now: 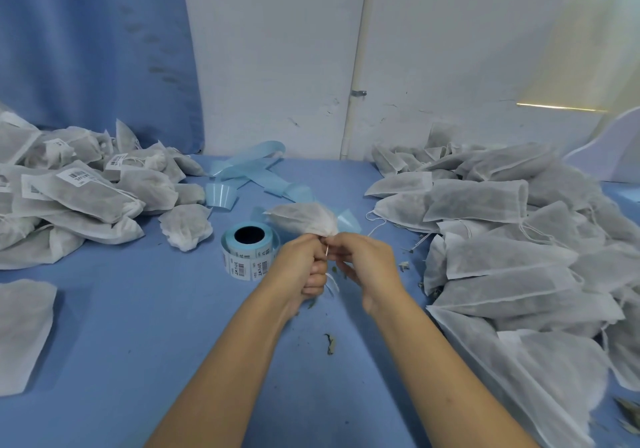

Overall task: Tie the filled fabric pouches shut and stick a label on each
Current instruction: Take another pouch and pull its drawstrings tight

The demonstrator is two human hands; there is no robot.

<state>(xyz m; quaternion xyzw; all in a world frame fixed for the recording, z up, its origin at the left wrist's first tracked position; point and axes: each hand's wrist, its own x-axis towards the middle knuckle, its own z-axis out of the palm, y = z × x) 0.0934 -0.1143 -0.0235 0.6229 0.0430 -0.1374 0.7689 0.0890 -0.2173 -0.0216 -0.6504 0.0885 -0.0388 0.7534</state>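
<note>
1. Your left hand [304,267] and right hand [360,260] both have fingers curled tight, pinching the thin white string [331,282] at the gathered neck of one gauzy, filled pouch [304,219]. It's mid-table, just past your knuckles.
2. One label roll [249,253] with blue liner stands just left of your hands. The curly blue backing strip [249,167] lies farther back.
3. Two heaps: labelled pouches [79,191] far left, plain pouches [502,240] right. Too many to count.
4. Open blue cloth [138,309] sits near-left, and the right heap lies close beside your right forearm.
</note>
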